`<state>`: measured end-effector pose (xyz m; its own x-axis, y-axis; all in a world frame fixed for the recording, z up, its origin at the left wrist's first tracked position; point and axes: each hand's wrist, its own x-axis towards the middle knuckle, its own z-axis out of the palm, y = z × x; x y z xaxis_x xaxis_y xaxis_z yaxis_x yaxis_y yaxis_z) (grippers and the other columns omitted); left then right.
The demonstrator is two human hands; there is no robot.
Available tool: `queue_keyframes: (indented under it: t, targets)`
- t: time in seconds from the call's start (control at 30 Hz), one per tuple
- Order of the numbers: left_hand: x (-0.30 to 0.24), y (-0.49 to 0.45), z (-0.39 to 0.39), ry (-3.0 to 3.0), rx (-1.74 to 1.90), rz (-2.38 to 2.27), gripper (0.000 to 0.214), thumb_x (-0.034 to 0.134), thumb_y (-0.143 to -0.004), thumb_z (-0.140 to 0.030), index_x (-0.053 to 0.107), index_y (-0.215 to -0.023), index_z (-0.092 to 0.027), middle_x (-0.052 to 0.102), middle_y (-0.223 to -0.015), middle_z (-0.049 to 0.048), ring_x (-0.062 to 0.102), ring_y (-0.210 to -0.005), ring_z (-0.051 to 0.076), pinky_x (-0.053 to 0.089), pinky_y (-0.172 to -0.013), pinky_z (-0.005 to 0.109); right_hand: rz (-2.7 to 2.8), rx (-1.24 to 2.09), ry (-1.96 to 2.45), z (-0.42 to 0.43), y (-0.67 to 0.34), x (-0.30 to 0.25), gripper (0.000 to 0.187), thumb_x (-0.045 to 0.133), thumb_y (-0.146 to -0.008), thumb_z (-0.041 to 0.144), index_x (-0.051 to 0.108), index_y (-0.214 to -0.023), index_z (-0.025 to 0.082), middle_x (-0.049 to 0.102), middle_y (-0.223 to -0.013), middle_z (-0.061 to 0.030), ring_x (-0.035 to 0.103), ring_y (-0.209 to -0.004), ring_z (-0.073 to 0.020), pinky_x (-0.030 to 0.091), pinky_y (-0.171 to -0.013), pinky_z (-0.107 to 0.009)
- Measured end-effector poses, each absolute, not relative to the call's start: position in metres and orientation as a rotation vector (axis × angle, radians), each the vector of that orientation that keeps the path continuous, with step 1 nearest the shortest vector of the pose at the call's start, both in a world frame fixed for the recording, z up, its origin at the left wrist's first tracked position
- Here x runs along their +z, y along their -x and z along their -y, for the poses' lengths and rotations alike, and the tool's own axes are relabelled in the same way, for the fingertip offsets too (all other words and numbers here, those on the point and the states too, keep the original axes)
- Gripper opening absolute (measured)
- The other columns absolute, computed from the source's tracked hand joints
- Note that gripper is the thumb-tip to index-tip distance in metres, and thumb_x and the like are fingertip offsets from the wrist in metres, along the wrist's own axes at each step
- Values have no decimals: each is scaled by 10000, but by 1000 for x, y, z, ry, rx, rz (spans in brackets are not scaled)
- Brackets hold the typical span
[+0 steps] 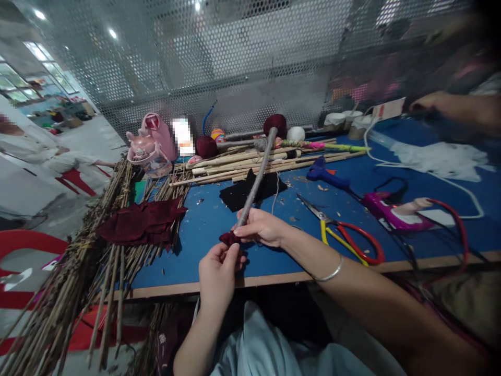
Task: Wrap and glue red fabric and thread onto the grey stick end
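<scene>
Upright behind everything, a metal screen (250, 52) punched with round holes; before it, a smooth blue bench (188, 266) with a tan front edge. At left, rough brown twigs (70, 292) heaped past that edge, soft maroon cloth (141, 222) on top. Slanting across the middle, a grey-wrapped rod (256, 188) with a round maroon head (275, 123) at the far end. Right of it, scissors (321, 216) with blades parted, red and yellow handles reaching toward the front edge. Under the rod, angular black cloth (235, 195); between cloth and scissors, open blue surface dotted with pale chips (323, 188). Gripped in the right hand (260, 228), the near end of the rod; pinched there in the left hand (219, 265), a crumpled maroon scrap (228, 238). Farther back, a white card (389, 108), reddish print too small to read.
</scene>
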<state>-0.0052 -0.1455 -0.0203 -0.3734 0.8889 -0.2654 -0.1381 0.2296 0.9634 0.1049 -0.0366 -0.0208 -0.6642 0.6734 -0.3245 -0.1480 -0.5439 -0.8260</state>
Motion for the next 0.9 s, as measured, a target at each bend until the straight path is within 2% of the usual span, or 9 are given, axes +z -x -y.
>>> queue_keyframes:
  t: [0.2,0.33,0.5,0.6,0.7,0.8,0.9]
  targets:
    - [-28,9,147,-992,1397,-1674,294,652,-706,-325,665,-962,-181,691,-802,38,624,-696,166,483,-690,265,1176,2203,895,37,-103,-25,448,808,-476,160,457,-754,167,622,-656,20,584,-538,-86,476,-469,-173]
    - [-32,10,145,-1162,1465,-1707,280,678,-681,-287,687,-956,-236,680,-895,45,602,-806,191,444,-802,280,1157,2211,891,36,-104,-28,485,803,-485,153,433,-797,183,626,-654,30,588,-521,-87,469,-455,-170]
    - [-23,9,142,-1323,1481,-1760,202,676,-682,-264,704,-882,-259,665,-913,51,584,-870,194,419,-872,283,1237,2190,819,36,-105,-24,435,802,-513,209,446,-762,174,614,-632,28,570,-495,-77,426,-379,-130]
    - [-16,16,140,-1439,1543,-1795,157,652,-706,-246,711,-851,-252,664,-898,55,592,-858,182,430,-862,276,1331,2202,761,35,-106,-20,360,745,-616,341,511,-822,162,622,-692,5,580,-514,-83,394,-318,-115]
    - [-18,28,135,-1688,1627,-1781,166,624,-731,-220,707,-873,-234,675,-850,50,612,-781,157,469,-782,261,1410,2343,661,35,-108,-18,361,645,-709,450,545,-894,157,644,-781,-37,582,-512,-81,367,-291,-111]
    - [-24,35,133,-1962,1626,-1794,197,598,-754,-200,685,-931,-203,678,-825,48,621,-725,131,491,-704,236,1442,2383,575,35,-110,-18,347,626,-730,452,551,-885,151,647,-801,-54,545,-479,-60,289,-269,-93]
    - [-27,31,138,-1846,1689,-1843,180,584,-769,-219,663,-924,-171,676,-761,39,630,-638,117,506,-644,224,1376,2324,541,35,-110,-16,309,616,-750,422,543,-912,169,626,-799,-32,497,-467,-39,241,-279,-90]
